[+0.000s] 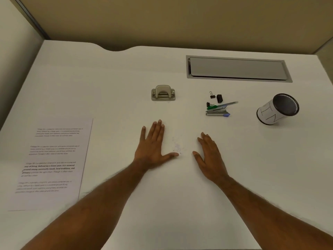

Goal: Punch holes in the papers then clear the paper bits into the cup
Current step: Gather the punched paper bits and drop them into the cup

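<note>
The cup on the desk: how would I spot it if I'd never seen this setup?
Start at the long grey hatch set into the far right of the white desk. Nearer the person and to the right stands the cup, right of the small stationery pile. It alone is a cylinder, wrapped in white paper with a dark open mouth.

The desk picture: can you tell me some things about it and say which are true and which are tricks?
1. The hole punch sits on the desk beyond the hands. True.
2. The cup is left of the hole punch. False: it stands far to the right, past the stapler.
3. Both hands lie flat and empty. True: the left hand and right hand rest open on the desk.
4. The paper bits are inside the cup. False: they lie scattered on the desk between the hands.
5. The printed papers lie under the hole punch. False: they lie apart, at the left edge.
</note>
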The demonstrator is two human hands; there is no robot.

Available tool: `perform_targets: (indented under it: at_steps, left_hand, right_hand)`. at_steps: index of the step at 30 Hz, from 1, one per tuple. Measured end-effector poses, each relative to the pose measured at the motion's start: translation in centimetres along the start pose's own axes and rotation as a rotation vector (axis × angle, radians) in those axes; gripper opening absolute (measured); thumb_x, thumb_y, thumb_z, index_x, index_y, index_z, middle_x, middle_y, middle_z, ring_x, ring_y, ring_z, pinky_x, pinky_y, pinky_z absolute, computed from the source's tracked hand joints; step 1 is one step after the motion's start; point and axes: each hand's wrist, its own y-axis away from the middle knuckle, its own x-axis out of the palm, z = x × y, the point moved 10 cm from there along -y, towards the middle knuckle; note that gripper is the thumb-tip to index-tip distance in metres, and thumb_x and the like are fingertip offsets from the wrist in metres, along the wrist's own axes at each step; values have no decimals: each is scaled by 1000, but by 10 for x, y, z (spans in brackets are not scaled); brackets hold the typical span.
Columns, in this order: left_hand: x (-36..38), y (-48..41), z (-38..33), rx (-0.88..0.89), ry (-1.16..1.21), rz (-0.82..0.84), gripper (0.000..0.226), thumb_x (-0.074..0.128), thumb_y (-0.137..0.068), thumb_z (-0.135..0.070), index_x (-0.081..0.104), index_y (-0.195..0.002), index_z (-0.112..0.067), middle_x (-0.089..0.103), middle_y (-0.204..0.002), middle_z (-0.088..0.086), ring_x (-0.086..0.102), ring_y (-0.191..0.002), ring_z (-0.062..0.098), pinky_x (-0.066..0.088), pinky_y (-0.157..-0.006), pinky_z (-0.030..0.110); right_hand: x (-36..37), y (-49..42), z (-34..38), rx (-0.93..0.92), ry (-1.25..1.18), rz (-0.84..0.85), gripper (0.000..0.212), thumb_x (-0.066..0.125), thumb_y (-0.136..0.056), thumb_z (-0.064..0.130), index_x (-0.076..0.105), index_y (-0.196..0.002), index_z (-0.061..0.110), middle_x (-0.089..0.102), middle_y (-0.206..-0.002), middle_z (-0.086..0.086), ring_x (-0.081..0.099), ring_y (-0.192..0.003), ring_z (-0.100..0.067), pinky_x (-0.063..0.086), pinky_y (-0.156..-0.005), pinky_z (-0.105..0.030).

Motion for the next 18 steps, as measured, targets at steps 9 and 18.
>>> perform_targets:
  at_steps: [9, 18]
  left_hand:
    - [-16, -76, 36, 38, -17, 16, 116, 5, -73, -93, -5, -156, -12, -14, -165, 3, -14, -151, 18, -8, -120, 56]
    - [4, -41, -23, 290, -32, -13, 114, 21, -79, -91, 0, -157, -11, -10, -165, 5, -13, -152, 19, 3, -121, 57]
  right_hand:
    - [12, 2, -5, -28, 100, -1, 64, 39, -96, 46, 25, -150, 16, 9, -162, 2, 2, -150, -9, 5, -122, -34]
    - [11, 4, -6, -16, 173, -45, 59, 28, -98, 45, 25, -150, 18, 12, -162, 4, 3, -149, -8, 10, -122, -35]
